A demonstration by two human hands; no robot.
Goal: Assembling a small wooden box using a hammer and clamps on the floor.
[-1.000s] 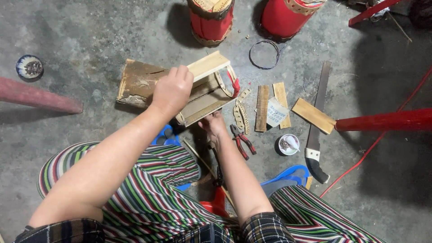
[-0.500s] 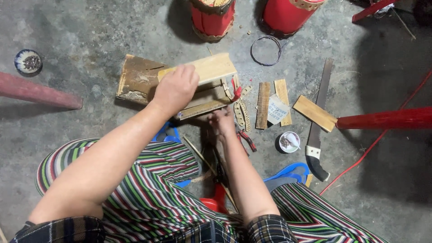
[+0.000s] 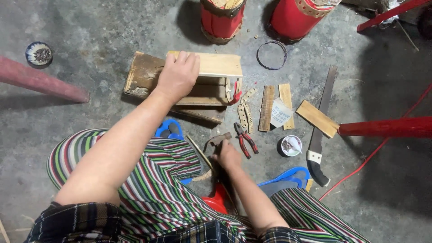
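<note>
Grey concrete floor (image 3: 90, 27), stained, scuffed

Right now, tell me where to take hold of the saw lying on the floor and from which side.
Take the saw by its black-and-white handle, the end nearest the person, coming from above. The blade runs away toward the red drums, and a wooden strip lies across its middle, so only the handle end is free. The right hand, at the hammer, is closest.
</note>
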